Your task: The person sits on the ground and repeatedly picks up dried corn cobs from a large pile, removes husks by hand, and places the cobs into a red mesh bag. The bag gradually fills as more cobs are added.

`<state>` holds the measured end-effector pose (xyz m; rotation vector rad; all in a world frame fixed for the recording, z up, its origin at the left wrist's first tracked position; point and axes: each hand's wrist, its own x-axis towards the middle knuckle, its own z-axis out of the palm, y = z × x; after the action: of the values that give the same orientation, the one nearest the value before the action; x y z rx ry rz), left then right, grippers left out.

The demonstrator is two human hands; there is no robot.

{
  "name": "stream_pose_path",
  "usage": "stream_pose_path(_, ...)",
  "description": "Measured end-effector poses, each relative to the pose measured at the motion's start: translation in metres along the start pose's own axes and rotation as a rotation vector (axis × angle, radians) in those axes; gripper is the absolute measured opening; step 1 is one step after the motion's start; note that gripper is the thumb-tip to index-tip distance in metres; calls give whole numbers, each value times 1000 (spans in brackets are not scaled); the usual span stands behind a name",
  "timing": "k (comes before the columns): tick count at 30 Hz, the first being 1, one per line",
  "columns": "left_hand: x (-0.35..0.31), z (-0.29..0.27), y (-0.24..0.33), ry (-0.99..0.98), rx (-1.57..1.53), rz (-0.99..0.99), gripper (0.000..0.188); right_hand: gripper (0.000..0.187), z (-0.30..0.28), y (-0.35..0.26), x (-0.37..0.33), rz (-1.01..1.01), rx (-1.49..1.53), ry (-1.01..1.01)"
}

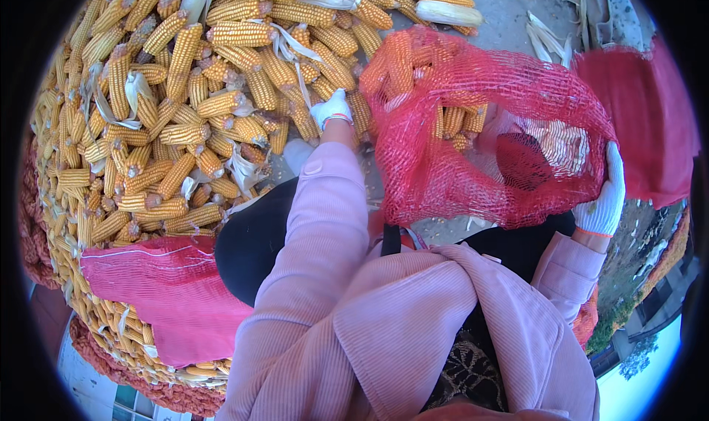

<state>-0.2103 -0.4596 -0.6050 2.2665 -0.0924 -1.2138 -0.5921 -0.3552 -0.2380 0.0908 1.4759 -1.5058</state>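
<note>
My left hand (331,111), in a white glove, reaches down among the yellow corn cobs (262,90) at the edge of a large heap. It touches the cobs there, but its fingers are mostly hidden from above. On the right, my right hand (604,199), also in a white glove, is closed on the rim of a red mesh bag (487,192). The bag lies on its side with its mouth spread wide. Several cobs (456,120) show in its far left part, some of them through the netting.
Another red mesh bag (177,292) lies flat over the heap at the lower left. More red mesh cloth (639,118) is at the far right. Loose husks (545,38) litter the grey ground (502,15). Stacked full red bags (133,373) border the heap.
</note>
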Motion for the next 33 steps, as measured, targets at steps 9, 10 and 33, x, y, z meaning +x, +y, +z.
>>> stream_pose_path(9,-17,-32,6,-602,-296,-308,22,31,9,6,-3,2,-17,13)
stream_pose_path(10,-24,-35,-3,-647,-358,-364,20,30,9,7,-3,4,-6,7)
stream_pose_path(33,-277,-87,143,-1127,1043,1236,64,25,25,24,-12,-14,85,-139)
